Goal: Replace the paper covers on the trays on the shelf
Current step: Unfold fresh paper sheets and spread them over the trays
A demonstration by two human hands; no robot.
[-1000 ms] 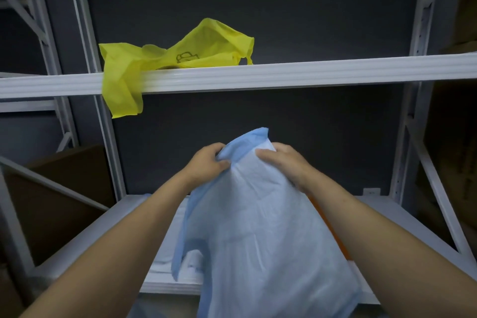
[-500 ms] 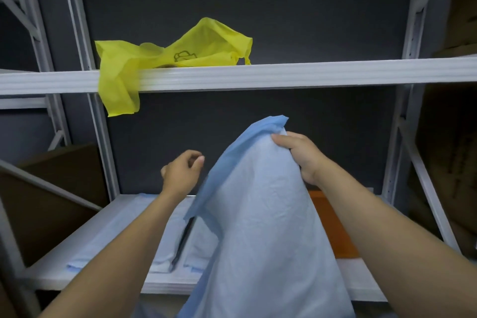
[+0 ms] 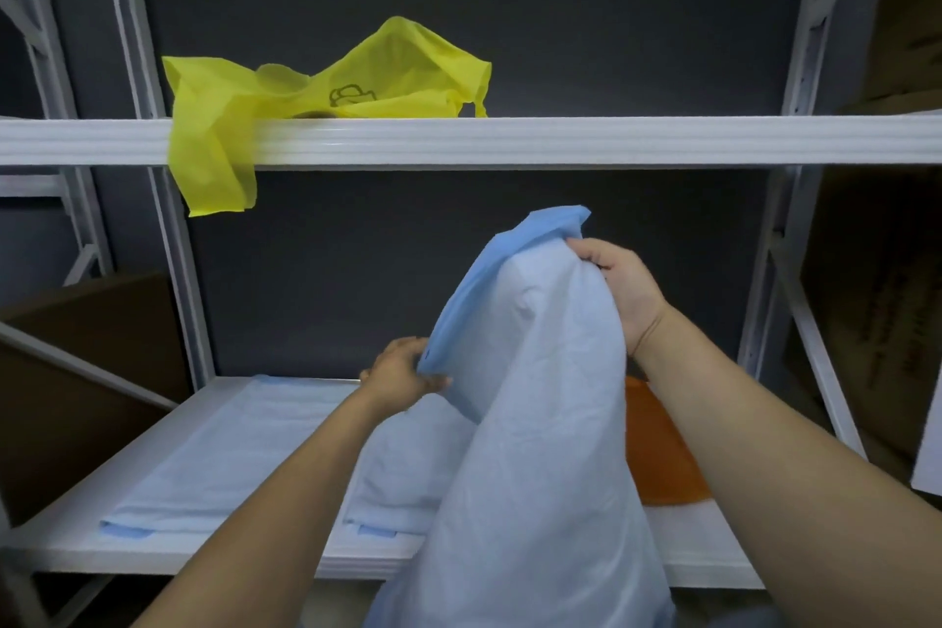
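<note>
I hold a large light-blue paper cover (image 3: 540, 423) up in front of the lower shelf. My right hand (image 3: 619, 291) grips its top corner, raised high. My left hand (image 3: 402, 375) pinches its left edge lower down. On the lower shelf (image 3: 76, 551) lie two trays wrapped in blue paper, one at the left (image 3: 219, 454) and one in the middle (image 3: 408, 469), partly hidden by my left arm and the sheet. An orange tray (image 3: 657, 454) shows bare at the right behind the sheet.
A crumpled yellow bag (image 3: 316, 102) hangs over the front of the upper shelf (image 3: 611, 138). White rack uprights frame both sides. Brown cardboard boxes (image 3: 92, 357) stand at the left and at the right (image 3: 877, 321).
My left hand let go of the sheet's top, dropped down and took hold of its left edge. My right hand moved right with the top corner, spreading the sheet.
</note>
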